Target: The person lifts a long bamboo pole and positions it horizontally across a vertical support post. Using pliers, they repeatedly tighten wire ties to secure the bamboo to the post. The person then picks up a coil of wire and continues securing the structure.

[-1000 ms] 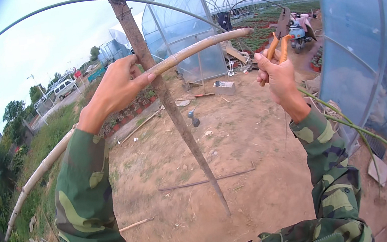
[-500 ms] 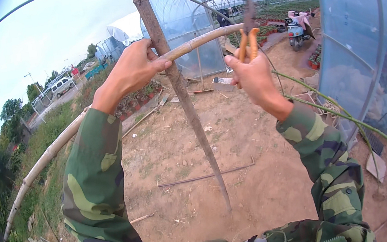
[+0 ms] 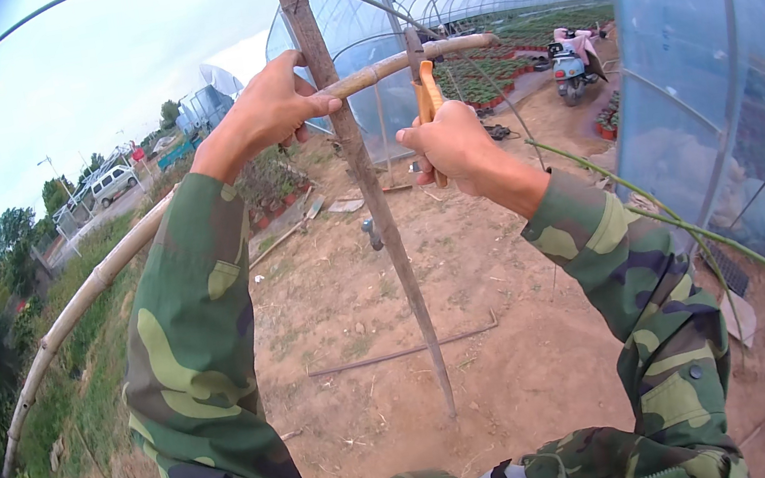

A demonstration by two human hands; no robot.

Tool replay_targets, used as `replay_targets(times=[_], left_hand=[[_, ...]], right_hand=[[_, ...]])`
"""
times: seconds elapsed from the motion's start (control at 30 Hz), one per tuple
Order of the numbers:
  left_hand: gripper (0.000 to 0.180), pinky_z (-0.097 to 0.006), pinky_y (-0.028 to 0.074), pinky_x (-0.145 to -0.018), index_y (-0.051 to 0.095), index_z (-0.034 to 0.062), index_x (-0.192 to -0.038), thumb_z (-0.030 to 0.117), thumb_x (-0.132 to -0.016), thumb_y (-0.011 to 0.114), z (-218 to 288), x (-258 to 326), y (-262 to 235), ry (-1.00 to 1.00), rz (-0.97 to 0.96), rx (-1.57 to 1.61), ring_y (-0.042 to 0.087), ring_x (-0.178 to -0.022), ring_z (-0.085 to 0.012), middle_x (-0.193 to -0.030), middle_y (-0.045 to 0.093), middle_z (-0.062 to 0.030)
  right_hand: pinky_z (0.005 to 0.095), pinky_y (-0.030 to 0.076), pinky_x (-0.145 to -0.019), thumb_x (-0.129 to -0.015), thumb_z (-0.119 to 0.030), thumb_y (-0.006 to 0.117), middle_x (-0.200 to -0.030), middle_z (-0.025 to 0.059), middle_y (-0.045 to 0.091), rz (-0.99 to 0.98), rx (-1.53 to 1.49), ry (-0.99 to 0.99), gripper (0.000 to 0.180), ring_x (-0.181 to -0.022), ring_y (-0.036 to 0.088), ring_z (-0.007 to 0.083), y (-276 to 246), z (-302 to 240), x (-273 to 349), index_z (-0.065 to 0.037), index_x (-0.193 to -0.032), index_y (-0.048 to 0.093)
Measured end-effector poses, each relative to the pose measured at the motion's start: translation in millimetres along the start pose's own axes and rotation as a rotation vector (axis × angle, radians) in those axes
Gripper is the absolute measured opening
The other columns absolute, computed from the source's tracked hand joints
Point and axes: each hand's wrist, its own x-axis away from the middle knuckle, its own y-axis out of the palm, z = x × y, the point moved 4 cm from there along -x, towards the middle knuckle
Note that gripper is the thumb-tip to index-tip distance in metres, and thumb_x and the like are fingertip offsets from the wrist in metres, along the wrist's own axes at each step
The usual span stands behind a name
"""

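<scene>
My left hand [image 3: 272,106] grips a long bamboo pole [image 3: 99,279] where it crosses an upright wooden stake [image 3: 378,210] planted in the dirt. My right hand [image 3: 452,143] is closed on orange-handled pliers [image 3: 427,92], their jaws raised to the bamboo pole just right of the stake. The pole bends in an arc from lower left to its cut end at upper right. Both sleeves are camouflage cloth.
A plastic-covered greenhouse tunnel [image 3: 696,69] stands to the right, with a parked scooter [image 3: 569,59] and rows of plants inside. A thin green cane [image 3: 702,233] leans by it. A metal rod [image 3: 400,351] lies on the dirt. Grass, a van [image 3: 109,185] and trees are at left.
My right hand has brought the pliers leftward and closer to the stake, up against the bamboo pole. My left hand keeps its grip at the crossing.
</scene>
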Motion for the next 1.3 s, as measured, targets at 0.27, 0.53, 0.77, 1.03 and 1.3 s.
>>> replay_targets(times=[0.27,0.53,0.77,1.03,1.3], left_hand=[[0.052,-0.028,0.048,-0.052,0.05,-0.0077,-0.131,0.014,-0.09,0.074,-13.1,1.5,9.0,-0.036,-0.1,0.163,0.062,-0.067,-0.0126,-0.119,0.065,-0.0183],[0.035,-0.034,0.042,-0.049,0.063,-0.0048,-0.1,0.026,-0.089,0.075,-32.6,-17.8,7.4,0.016,-0.037,0.035,0.056,-0.062,-0.0161,-0.075,0.059,-0.0069],[0.039,-0.039,0.046,-0.052,0.063,-0.0059,-0.093,0.031,-0.088,0.076,-25.6,-23.4,-0.9,0.068,-0.004,-0.226,0.059,-0.062,-0.0208,-0.078,0.061,-0.0134],[0.049,-0.043,0.05,-0.066,0.062,-0.0095,-0.104,0.035,-0.088,0.075,-24.1,-32.2,8.1,0.097,0.03,-0.308,0.063,-0.076,-0.0275,-0.086,0.066,-0.0192],[0.046,-0.046,0.048,-0.076,0.07,-0.0051,-0.109,0.037,-0.09,0.071,-3.9,-12.3,-1.3,0.005,-0.014,-0.328,0.064,-0.085,-0.0328,-0.092,0.067,-0.0211]], right_hand=[[0.0423,0.061,-0.063,-0.093,-0.006,0.061,-0.072,0.008,0.052,-0.186,-0.079,0.169,0.013,-0.059,0.056,0.0181,5.6,-19.9,26.0,0.001,-0.088,0.052],[0.0507,0.061,-0.078,-0.094,-0.003,0.056,-0.079,0.0076,0.051,-0.263,-0.399,0.306,0.014,-0.064,0.057,0.0188,29.7,-17.2,49.2,-0.001,-0.102,0.044],[0.056,0.059,-0.082,-0.092,-0.003,0.052,-0.079,0.0088,0.05,-0.352,-0.55,0.293,0.01,-0.065,0.057,0.0203,37.7,-37.7,57.6,-0.003,-0.098,0.043],[0.0556,0.06,-0.08,-0.09,-0.003,0.046,-0.081,0.0103,0.049,-0.391,-0.694,0.308,0.012,-0.069,0.056,0.024,55.2,-35.0,85.2,-0.003,-0.101,0.039],[0.052,0.061,-0.077,-0.091,-0.004,0.041,-0.081,0.0093,0.049,-0.484,-0.749,0.295,0.002,-0.068,0.056,0.0224,66.5,-29.5,87.2,-0.003,-0.093,0.042]])
